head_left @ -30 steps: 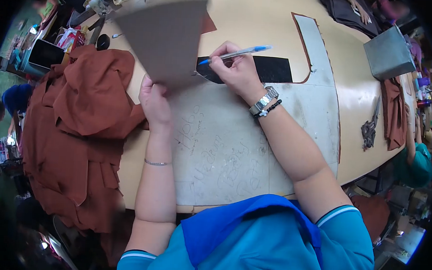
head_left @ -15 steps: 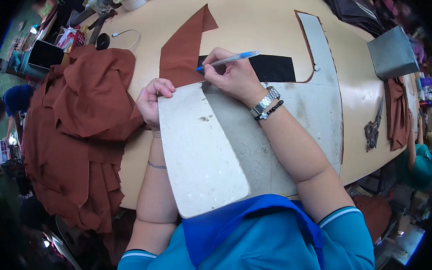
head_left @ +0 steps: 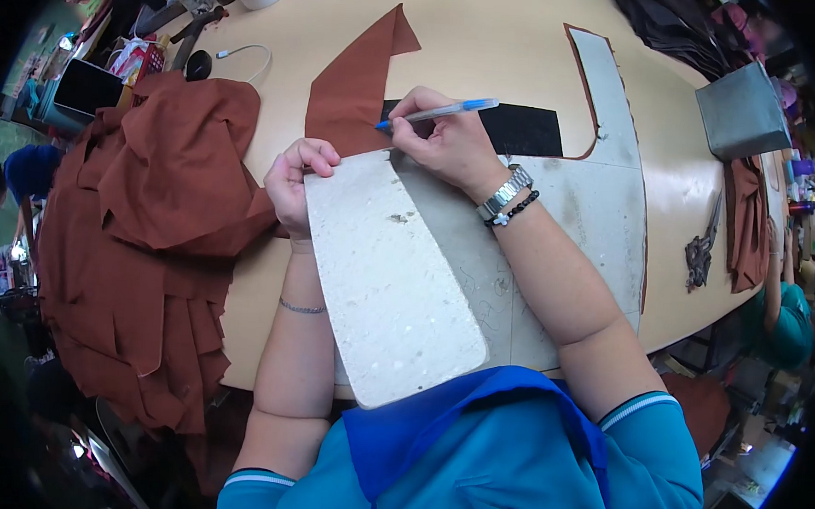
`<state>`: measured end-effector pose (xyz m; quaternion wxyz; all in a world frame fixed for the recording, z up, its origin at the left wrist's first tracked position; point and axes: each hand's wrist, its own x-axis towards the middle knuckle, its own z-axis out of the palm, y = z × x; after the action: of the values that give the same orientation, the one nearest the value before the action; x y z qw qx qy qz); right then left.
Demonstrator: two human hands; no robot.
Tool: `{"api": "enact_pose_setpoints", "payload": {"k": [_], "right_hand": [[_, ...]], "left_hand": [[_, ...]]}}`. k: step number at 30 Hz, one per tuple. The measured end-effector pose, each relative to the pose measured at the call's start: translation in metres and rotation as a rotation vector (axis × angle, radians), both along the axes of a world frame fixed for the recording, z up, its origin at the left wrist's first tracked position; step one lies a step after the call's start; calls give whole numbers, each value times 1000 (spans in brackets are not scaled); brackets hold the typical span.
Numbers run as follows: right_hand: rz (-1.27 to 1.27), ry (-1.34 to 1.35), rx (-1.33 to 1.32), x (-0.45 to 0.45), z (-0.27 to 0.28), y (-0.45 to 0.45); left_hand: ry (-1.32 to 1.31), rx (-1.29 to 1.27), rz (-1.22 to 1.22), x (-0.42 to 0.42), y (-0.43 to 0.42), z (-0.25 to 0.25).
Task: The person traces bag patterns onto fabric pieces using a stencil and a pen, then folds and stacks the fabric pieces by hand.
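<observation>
My left hand (head_left: 298, 182) grips the upper left corner of a white, stiff pattern board (head_left: 392, 281), which slopes down toward my chest. My right hand (head_left: 445, 146) holds a blue-capped pen (head_left: 452, 108), its blue end close to a brown fabric piece (head_left: 351, 95) beyond the board's top edge. Whether that end touches the fabric I cannot tell. Beneath my right hand a black strip (head_left: 525, 130) lies on the table. A large grey pattern board (head_left: 580, 217) with brown fabric edges showing lies under my right forearm.
Brown fabric (head_left: 150, 241) is heaped on the left and hangs over the table edge. On the right of the table (head_left: 676, 222) are scissors (head_left: 703, 242) and a grey metal block (head_left: 742, 108). A white cable (head_left: 252, 57) lies at the back left. Other people are at both sides.
The white board and my left hand have shifted slightly to the right. My right hand with the pen has moved slightly the same way. The view has shifted a little too.
</observation>
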<state>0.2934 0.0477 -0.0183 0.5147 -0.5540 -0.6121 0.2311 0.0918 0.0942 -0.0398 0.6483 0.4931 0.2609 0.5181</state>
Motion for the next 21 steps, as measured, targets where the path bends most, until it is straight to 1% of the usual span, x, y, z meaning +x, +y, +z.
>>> {"api": "enact_pose_setpoints", "payload": {"k": [2, 5, 8, 11, 14, 17, 21], "right_hand": [[-5, -57, 5, 1, 1, 0], [-66, 18, 24, -1, 2, 1], [-55, 123, 31, -2, 0, 2], [-37, 130, 40, -4, 4, 1], [-11, 30, 6, -2, 4, 1], [-44, 11, 15, -1, 1, 1], [-32, 126, 6, 0, 0, 2]], "left_hand": [[-8, -11, 0, 1, -1, 1], [-29, -17, -9, 1, -1, 2], [-34, -25, -12, 1, -2, 3], [-16, -10, -5, 1, -2, 3], [1, 9, 14, 3, -2, 3], [-2, 8, 13, 3, -2, 4], [-23, -2, -4, 2, 0, 2]]}}
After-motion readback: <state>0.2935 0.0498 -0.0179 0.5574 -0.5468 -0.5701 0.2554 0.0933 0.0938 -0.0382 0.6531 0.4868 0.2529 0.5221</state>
